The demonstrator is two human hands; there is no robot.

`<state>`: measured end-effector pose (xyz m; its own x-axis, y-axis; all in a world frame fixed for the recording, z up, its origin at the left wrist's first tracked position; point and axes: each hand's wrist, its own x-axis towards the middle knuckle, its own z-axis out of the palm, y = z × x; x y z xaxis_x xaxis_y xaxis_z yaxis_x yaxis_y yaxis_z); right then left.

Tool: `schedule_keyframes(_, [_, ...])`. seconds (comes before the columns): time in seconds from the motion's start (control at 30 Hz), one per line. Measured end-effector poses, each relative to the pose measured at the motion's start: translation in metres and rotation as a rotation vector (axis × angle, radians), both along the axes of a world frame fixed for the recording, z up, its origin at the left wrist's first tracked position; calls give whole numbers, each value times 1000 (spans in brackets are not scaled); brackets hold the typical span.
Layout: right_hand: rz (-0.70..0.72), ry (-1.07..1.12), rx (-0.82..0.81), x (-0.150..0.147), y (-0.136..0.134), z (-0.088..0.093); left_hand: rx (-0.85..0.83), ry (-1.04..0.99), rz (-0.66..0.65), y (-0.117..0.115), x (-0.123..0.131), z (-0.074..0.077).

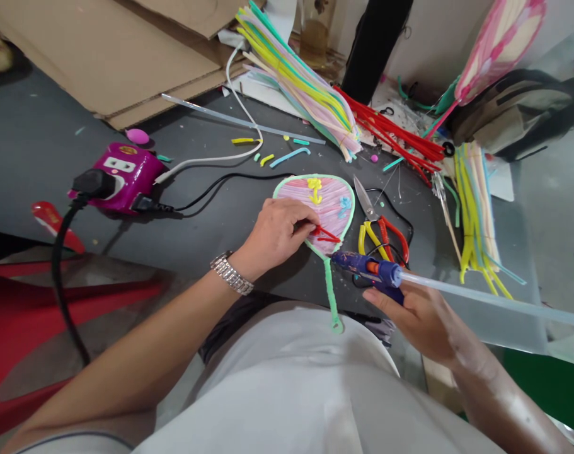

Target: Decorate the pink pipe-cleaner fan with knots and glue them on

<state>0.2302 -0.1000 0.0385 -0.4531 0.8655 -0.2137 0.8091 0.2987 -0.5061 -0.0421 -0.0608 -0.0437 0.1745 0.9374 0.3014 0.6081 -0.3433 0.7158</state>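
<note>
A small hand fan (293, 187) in pink and lilac, edged in pale green, lies at the table's front edge. Its green handle (331, 290) hangs toward my body. Yellow and blue flower shapes decorate its face. My left hand (284, 232) pinches a bent red pipe cleaner (328, 236) over the fan's lower part. In my right hand (416, 315) is a blue glue gun (362, 263), with a long clear glue stick (485, 296) out of its back. The gun's nozzle is close to the fan where the handle begins.
Scissors (374, 214) with red and yellow handles lie right of the fan. Bundles of pipe cleaners (305, 82) lie behind, near cardboard (97, 57). A purple power block (121, 176) with black cords sits left. A larger pink fan (494, 53) stands at the back right.
</note>
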Motion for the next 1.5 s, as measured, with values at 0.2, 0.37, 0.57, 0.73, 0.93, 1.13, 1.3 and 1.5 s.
schedule_keyframes(0.2, [42, 15, 14, 1, -2, 1, -1, -19, 1, 0, 0, 0])
schedule_keyframes(0.37, [33, 5, 30, 2, -3, -2, 9, -20, 3, 1, 0, -2])
schedule_keyframes(0.57, [25, 7, 18, 0, -2, 0, 13, -3, 11, 1, 0, -1])
schedule_keyframes(0.73, [32, 2, 12, 1, -2, 3, 5, -6, 1, 0, -1, -1])
schedule_keyframes(0.93, [17, -46, 31, 2, -5, 0, -2, -14, -6, 1, -1, -1])
schedule_keyframes(1.13, [8, -12, 33, -1, -2, 4, 5, -10, -11, 0, -1, -1])
schedule_keyframes(1.3, [5, -7, 16, -3, 0, 5, 7, 8, -10, 0, 0, 0])
schedule_keyframes(1.5, [-8, -19, 18, 1, 1, 3, -8, 1, -10, 0, -1, 1])
